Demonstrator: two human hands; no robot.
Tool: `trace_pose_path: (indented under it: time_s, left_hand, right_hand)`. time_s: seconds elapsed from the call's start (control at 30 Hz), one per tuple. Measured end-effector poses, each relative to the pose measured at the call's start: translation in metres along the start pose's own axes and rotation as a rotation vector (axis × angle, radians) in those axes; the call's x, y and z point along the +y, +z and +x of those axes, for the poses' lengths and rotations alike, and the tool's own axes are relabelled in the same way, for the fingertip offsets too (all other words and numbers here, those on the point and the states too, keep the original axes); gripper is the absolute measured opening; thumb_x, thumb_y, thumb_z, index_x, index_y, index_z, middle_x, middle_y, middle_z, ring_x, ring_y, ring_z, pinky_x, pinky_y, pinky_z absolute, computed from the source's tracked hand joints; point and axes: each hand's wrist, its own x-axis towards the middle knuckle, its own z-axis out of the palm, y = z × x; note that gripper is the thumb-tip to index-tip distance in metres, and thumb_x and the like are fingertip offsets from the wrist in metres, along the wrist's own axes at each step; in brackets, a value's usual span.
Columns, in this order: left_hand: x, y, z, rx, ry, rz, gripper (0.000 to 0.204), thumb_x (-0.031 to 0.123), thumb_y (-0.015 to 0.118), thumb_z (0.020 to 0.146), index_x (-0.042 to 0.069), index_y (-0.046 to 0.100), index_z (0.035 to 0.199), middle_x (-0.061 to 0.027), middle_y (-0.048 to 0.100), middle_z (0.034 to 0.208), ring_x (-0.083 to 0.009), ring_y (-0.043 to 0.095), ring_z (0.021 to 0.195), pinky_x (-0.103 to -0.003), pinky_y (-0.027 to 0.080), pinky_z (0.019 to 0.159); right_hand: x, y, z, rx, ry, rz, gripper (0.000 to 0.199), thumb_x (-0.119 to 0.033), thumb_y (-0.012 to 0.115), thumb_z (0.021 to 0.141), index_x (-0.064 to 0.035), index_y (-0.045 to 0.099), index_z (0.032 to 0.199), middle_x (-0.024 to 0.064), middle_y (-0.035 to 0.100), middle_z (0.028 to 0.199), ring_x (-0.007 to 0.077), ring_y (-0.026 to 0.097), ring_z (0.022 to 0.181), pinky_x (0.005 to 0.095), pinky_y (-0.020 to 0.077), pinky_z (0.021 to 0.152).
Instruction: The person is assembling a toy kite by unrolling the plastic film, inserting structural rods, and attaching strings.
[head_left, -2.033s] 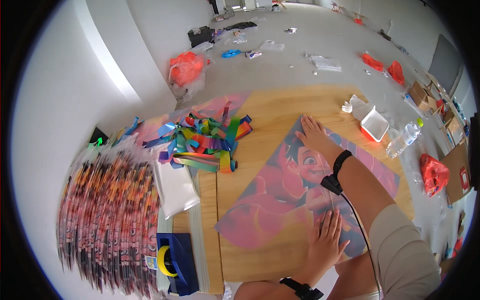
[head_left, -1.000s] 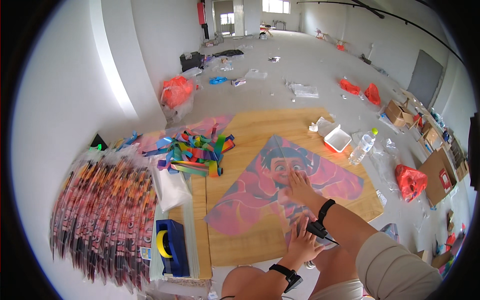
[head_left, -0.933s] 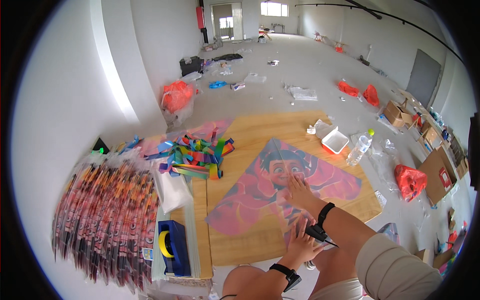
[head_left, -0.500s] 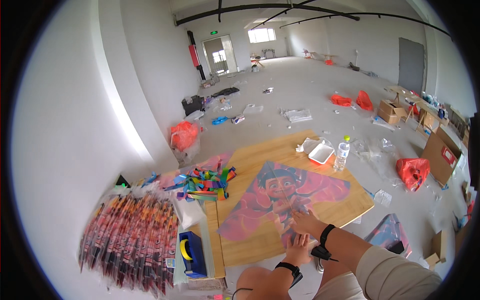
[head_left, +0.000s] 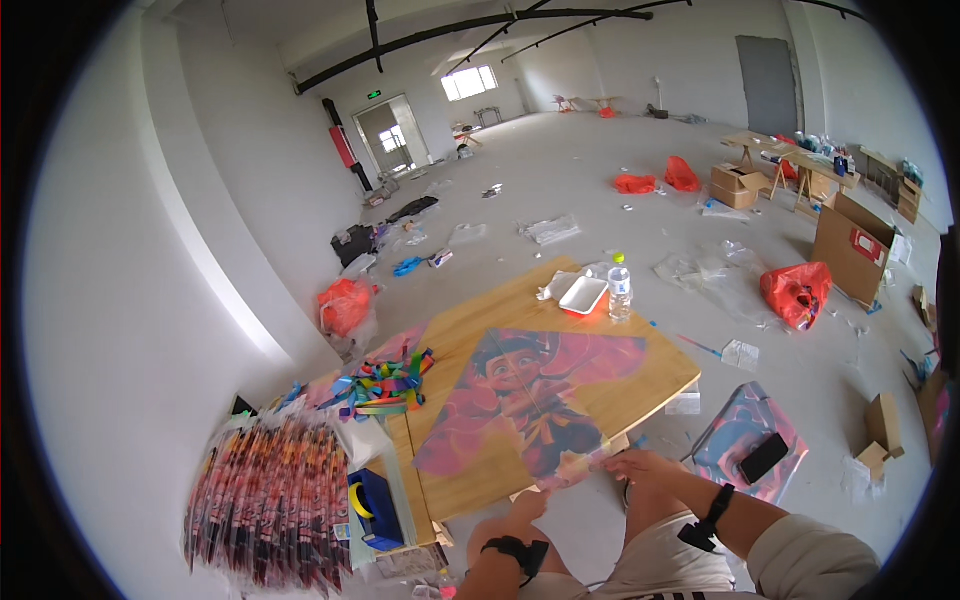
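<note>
A kite (head_left: 535, 395) printed with a cartoon figure in pink, red and dark blue lies spread on the wooden table (head_left: 455, 460). A thin line runs down its middle. My right hand (head_left: 630, 466) is at the table's front right edge, beside the kite's lower end, its fingers stretched to the left. I cannot make out anything held in it. My left hand (head_left: 527, 507) is low, just in front of the table edge below the kite. Its fingers are too blurred to read. Dark straps circle both wrists.
Left of the kite lie rainbow ribbons (head_left: 385, 385), packed kites (head_left: 270, 500) in clear film and a blue tape dispenser (head_left: 374, 510). A white tray (head_left: 583, 295) and a water bottle (head_left: 619, 288) stand at the back. A phone (head_left: 764, 458) rests on a printed piece (head_left: 730, 430) at right.
Both hands have left the kite's middle and lower part: the left drew back towards me, the right to the lower right. The view has turned right, and the kite's lower part now shows.
</note>
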Motion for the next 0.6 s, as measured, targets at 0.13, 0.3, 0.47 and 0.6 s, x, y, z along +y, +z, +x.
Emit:
trace_pose_path:
  time_s: [0.13, 0.3, 0.47, 0.6]
  left_hand:
    - [0.001, 0.014, -0.002, 0.112, -0.326, -1.018, 0.053, 0.045, 0.058, 0.095, 0.011, 0.054, 0.136, -0.0116, 0.058, 0.126, -0.0283, 0.059, 0.106, -0.04, 0.049, 0.087]
    - [-0.015, 0.018, -0.002, 0.132, -0.041, -0.647, 0.052, 0.041, 0.059, 0.097, 0.015, 0.049, 0.141, -0.0083, 0.054, 0.131, -0.0237, 0.058, 0.107, -0.034, 0.046, 0.088]
    - [-0.04, 0.028, 0.021, 0.277, 0.397, -0.67, 0.045, 0.027, 0.064, 0.096, 0.015, 0.052, 0.138, -0.0076, 0.059, 0.119, -0.0206, 0.059, 0.106, -0.031, 0.048, 0.081]
    - [0.021, -0.007, 0.016, 0.396, 0.318, -1.217, 0.03, 0.031, 0.066, 0.095, 0.009, 0.059, 0.114, -0.0001, 0.055, 0.086, -0.0124, 0.053, 0.076, -0.027, 0.048, 0.067]
  right_hand:
    - [-0.039, -0.014, -0.044, 0.131, 0.228, 0.102, 0.026, -0.014, 0.05, 0.101, -0.0049, 0.067, 0.118, 0.005, 0.071, 0.1, 0.014, 0.066, 0.09, 0.032, 0.0527, 0.081]
    - [-0.047, -0.019, -0.076, 0.222, 0.028, -0.109, 0.023, -0.013, 0.051, 0.101, -0.0035, 0.07, 0.111, 0.0028, 0.07, 0.089, 0.0132, 0.064, 0.083, 0.0295, 0.0523, 0.076]
    - [-0.048, 0.002, -0.102, 0.234, 0.105, 0.167, 0.027, -0.015, 0.047, 0.103, -0.002, 0.071, 0.104, 0.0027, 0.067, 0.083, 0.011, 0.062, 0.078, 0.0266, 0.05, 0.071]
    - [-0.028, 0.01, -0.115, 0.26, 0.205, 0.206, 0.027, -0.016, 0.048, 0.104, -0.0016, 0.07, 0.099, 0.0023, 0.067, 0.081, 0.0109, 0.062, 0.076, 0.0268, 0.05, 0.07]
